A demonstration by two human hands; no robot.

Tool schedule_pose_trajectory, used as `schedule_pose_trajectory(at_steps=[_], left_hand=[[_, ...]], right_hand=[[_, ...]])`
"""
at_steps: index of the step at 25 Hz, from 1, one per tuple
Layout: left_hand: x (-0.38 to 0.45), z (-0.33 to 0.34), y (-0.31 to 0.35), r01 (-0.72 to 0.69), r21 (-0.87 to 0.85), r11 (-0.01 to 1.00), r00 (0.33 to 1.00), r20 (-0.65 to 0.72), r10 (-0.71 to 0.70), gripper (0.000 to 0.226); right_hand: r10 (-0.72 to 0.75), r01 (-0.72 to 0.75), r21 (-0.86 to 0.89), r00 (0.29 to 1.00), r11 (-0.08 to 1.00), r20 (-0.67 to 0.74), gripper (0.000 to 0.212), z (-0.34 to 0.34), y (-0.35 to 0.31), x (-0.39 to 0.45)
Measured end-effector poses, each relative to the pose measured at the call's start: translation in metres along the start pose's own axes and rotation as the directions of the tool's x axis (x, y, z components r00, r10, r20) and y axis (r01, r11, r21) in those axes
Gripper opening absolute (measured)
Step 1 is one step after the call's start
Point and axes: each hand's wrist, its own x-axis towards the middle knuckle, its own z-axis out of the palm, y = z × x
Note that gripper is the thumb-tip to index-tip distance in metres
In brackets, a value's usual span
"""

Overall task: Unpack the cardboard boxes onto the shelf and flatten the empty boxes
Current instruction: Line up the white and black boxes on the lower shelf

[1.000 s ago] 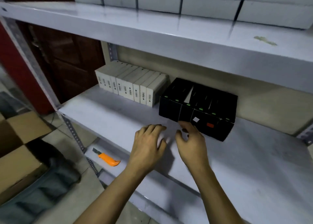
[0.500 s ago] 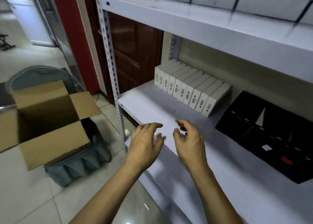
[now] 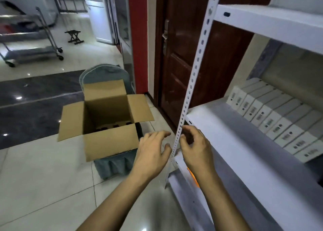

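An open cardboard box (image 3: pixel 108 139) stands on a grey-blue covered chair (image 3: pixel 111 166) to the left of the shelf, its four flaps spread out. Dark items show at its bottom (image 3: pixel 113 126). My left hand (image 3: pixel 152 153) hovers empty, fingers apart, just right of the box's front flap. My right hand (image 3: pixel 195 148) is also empty with curled, parted fingers, in front of the shelf's white perforated upright (image 3: pixel 192 84). On the white shelf board (image 3: pixel 227 143) a row of white boxes with barcodes (image 3: pixel 272 120) stands along the back.
A dark wooden door (image 3: pixel 176 59) and a red wall strip (image 3: pixel 138 38) lie behind the box. An orange thing (image 3: pixel 194 178) peeks out on the lower shelf beneath my right wrist. A metal trolley (image 3: pixel 33 43) and a small folding stool (image 3: pixel 74 36) stand far left on the tiled floor.
My view has swung left, away from the black boxes on the shelf towards the open cardboard box. Both empty hands came off the shelf board and moved left with it.
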Motion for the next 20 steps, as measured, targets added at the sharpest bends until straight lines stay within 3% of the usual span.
schedule_pose_trajectory(at_steps=[7,20], left_hand=[[0.001,-0.047,-0.086,0.155,-0.027,0.988,0.986,-0.065,-0.156,0.038],[0.010,-0.086,-0.182,0.389,-0.017,0.921,0.911,-0.141,-0.387,0.037]], right_hand=[[-0.055,0.052,0.023,0.985,0.998,0.163,0.031,0.097,-0.044,0.019],[-0.127,0.100,0.087,0.911,0.991,0.393,0.029,0.209,-0.079,0.053]])
